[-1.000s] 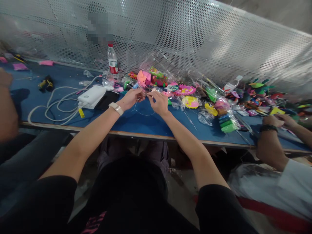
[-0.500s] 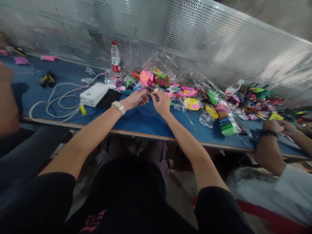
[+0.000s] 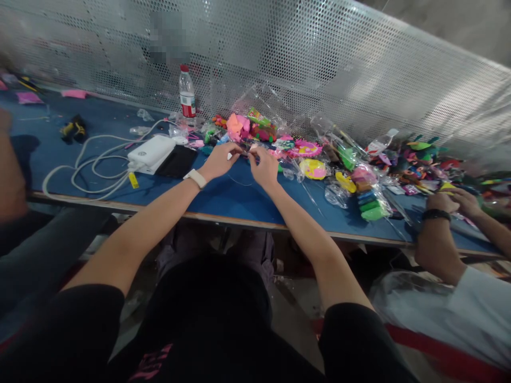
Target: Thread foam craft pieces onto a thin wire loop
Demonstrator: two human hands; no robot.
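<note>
My left hand (image 3: 223,159), with a pale band on its wrist, has its fingers pinched at the front of the coloured pile. Close to its right, my right hand (image 3: 262,164) is pinched too, the fingertips nearly meeting those of my left. Something thin and dark shows between the fingertips, too small to make out. A thin wire or thread (image 3: 240,184) curves below the hands over the blue table (image 3: 239,205). Just behind the fingers lies a pink and orange figure (image 3: 237,127) among clear wrappers.
A white power bank (image 3: 151,151) with looped cable and a black phone-like slab (image 3: 176,161) lie left. A bottle (image 3: 187,94) stands behind. Wrapped coloured pieces (image 3: 313,169) spread rightward. Another person's hands (image 3: 449,202) work at right; an arm (image 3: 11,165) shows at left.
My left hand has turned, its fingers now curled more inward with the back facing up. The thread loop shows less clearly. At right, the other person's hands have moved slightly up.
</note>
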